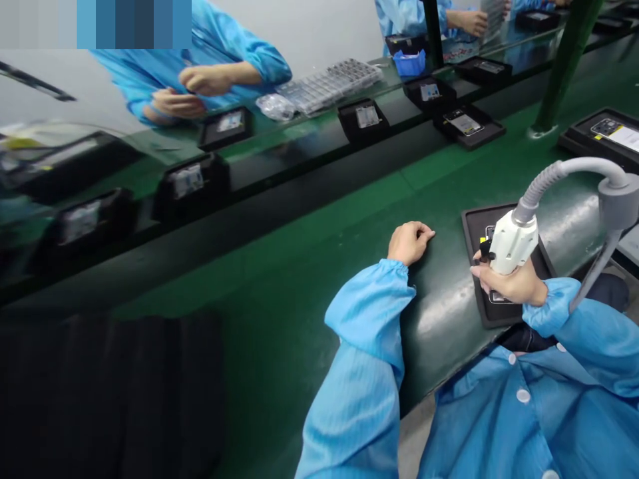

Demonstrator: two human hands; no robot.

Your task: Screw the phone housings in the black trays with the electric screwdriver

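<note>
My right hand is wrapped round a white handheld tool head with a black part like a trigger, at the end of a grey ribbed hose. It hangs over a black tray at the table's near right edge. Under the tool, mostly hidden, lies a phone-like part with a yellow tab. To the left of the tray, my left hand rests on the green tabletop, its fingers curled and pressed together. Whatever they may hold is hidden.
Black trays with phone parts line a dark strip across the table. Another tray lies right of a green post. Opposite, co-workers' hands work near a clear parts tray and blue bin.
</note>
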